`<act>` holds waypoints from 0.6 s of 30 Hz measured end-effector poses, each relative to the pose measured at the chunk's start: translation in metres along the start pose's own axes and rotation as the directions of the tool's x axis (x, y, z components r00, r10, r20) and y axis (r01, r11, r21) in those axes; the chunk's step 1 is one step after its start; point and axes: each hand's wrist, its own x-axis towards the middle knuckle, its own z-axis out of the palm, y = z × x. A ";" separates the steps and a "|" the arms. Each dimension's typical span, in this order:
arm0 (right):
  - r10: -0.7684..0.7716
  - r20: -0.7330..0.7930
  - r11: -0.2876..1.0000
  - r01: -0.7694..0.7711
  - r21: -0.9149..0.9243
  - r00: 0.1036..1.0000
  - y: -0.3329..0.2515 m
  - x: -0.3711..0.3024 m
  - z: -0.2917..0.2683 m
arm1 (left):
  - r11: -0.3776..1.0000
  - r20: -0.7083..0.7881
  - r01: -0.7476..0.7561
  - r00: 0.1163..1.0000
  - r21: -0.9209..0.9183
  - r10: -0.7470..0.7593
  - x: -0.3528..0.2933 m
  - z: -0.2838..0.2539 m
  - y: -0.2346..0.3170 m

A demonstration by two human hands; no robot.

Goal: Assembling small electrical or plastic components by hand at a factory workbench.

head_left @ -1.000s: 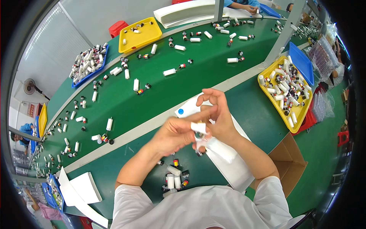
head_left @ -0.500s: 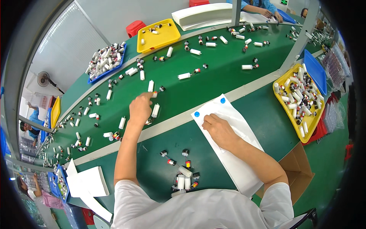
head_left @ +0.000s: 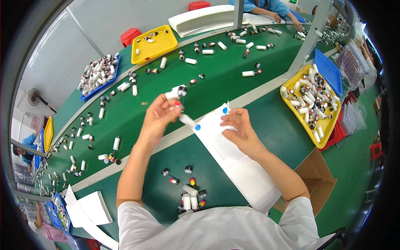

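My left hand is raised over the green belt, its fingers closed round small wired assemblies. A white cylinder, a black-and-silver round cap and a red piece show at the fingertips. A second white cylinder, blurred, hangs beside them near the paper's corner. My right hand is over a white paper sheet, fingers apart and holding nothing. Two blue round discs sit at that sheet's far end. Several like assemblies lie in a cluster on the green tabletop in front of me.
More assemblies are scattered along the belt. A full yellow tray stands at right beside a blue tray. Beyond the belt are a heaped blue tray and another yellow tray. A co-worker's hands work at far right.
My left hand has lifted assemblies off the belt and drawn them toward the paper. My right hand's fingers have spread off the sheet. The whole view has shifted somewhat.
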 end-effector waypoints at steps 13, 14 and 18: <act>-0.362 0.155 0.932 0.362 0.027 0.919 -0.064 -0.024 0.010 | 0.925 0.130 -0.306 0.950 0.224 0.283 -0.054 0.098 0.010; -0.313 0.095 0.950 0.312 0.029 0.945 -0.066 -0.024 0.010 | 0.871 0.080 -0.296 0.954 0.392 0.288 -0.056 0.099 0.006; -0.293 0.023 0.950 0.289 0.117 0.956 -0.068 -0.027 0.030 | 0.368 0.283 -0.514 0.803 0.775 0.525 -0.054 0.096 0.005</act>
